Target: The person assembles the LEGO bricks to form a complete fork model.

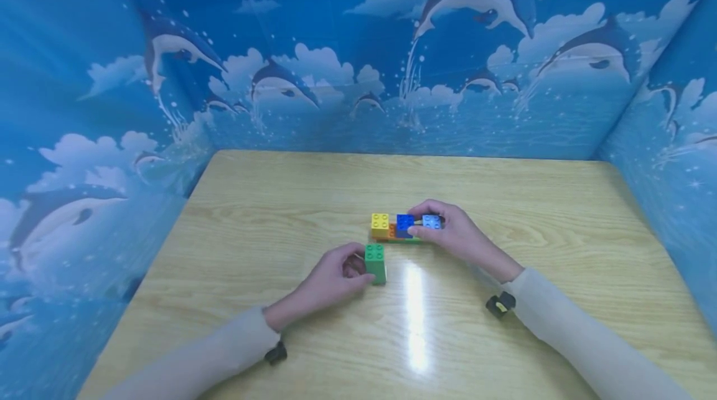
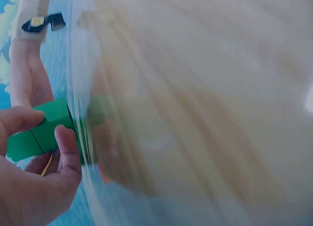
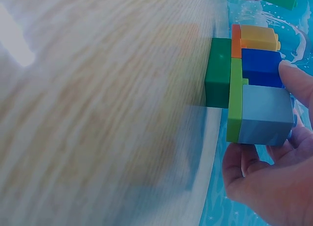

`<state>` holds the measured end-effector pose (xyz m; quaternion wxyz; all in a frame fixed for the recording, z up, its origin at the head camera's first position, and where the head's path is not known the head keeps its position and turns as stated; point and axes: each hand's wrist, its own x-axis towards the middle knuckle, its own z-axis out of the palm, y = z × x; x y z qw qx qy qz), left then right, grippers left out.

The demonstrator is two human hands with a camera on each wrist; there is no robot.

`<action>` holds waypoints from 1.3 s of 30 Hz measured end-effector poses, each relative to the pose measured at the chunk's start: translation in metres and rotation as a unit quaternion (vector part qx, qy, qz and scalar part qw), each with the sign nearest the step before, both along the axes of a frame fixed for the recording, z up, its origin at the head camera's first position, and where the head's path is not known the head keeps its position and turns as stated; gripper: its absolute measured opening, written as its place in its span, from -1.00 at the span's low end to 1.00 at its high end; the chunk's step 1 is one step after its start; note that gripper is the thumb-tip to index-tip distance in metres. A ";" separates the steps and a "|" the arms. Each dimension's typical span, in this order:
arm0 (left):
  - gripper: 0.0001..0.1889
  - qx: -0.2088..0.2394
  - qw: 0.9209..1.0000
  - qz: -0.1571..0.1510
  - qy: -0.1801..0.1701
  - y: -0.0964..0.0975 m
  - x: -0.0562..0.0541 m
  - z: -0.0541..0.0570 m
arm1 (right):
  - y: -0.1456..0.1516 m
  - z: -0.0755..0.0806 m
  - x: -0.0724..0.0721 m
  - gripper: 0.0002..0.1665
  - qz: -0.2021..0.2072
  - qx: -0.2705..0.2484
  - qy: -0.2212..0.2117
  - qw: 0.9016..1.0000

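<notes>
My left hand point(image 1: 332, 275) pinches a stack of two green toy bricks point(image 1: 375, 265) between thumb and fingers, with the studs facing up. The left wrist view shows the seam between these green bricks point(image 2: 46, 129). Just behind it, my right hand point(image 1: 456, 235) grips a built group of toy bricks. That group has a yellow brick point(image 1: 379, 225), a dark blue brick point(image 1: 405, 226) and a light blue brick point(image 1: 432, 221) side by side. Under them run an orange plate point(image 3: 236, 41) and a lime green plate point(image 3: 234, 101), above a dark green brick point(image 3: 218, 73). My right thumb touches the dark blue brick.
Both hands work over a wooden table point(image 1: 269, 201) with a bright light reflection in front of the bricks. Blue dolphin-print curtains point(image 1: 336, 76) stand at its back and sides. A small dark device sits at each wrist.
</notes>
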<state>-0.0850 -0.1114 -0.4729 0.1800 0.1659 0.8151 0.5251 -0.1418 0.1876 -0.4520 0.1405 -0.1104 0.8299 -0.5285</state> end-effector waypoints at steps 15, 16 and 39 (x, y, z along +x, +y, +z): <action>-0.57 0.022 0.999 -0.027 -0.015 0.045 0.008 -0.004 | 0.000 -0.001 -0.001 -0.55 -0.001 -0.001 0.004 1.000; -0.56 0.020 0.999 -0.027 -0.016 0.047 0.009 -0.004 | 0.000 -0.001 -0.001 -0.55 -0.002 -0.001 0.004 1.000; -0.50 0.011 0.999 -0.030 -0.029 0.049 0.010 -0.002 | -0.001 0.001 0.002 -0.54 -0.005 0.009 0.002 1.000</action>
